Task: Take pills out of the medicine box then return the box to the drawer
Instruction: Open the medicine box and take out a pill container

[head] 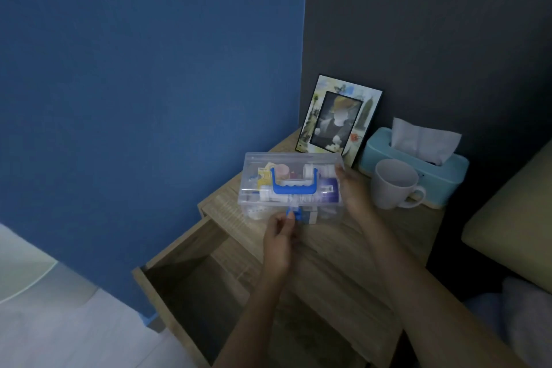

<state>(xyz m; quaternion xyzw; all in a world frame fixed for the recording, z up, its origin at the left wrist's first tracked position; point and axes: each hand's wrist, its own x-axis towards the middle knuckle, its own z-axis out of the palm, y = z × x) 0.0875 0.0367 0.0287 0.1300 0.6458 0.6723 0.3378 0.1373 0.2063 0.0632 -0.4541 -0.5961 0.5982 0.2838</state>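
Observation:
A clear plastic medicine box (316,164) with a blue handle and a blue front latch stands on the wooden nightstand (352,248). Its lid is down, and bottles and packets show through the plastic. My left hand (279,243) pinches the blue latch (291,214) at the front of the box. My right hand (352,188) holds the right end of the box. Below and to the left of the box, the nightstand's drawer (191,287) is pulled out, and its inside is dark.
A photo frame (339,119) leans against the dark wall behind the box. A light blue tissue box (418,164) and a pale mug (394,185) stand to the right. A blue wall is at the left, a cushioned bed edge (513,218) at the right.

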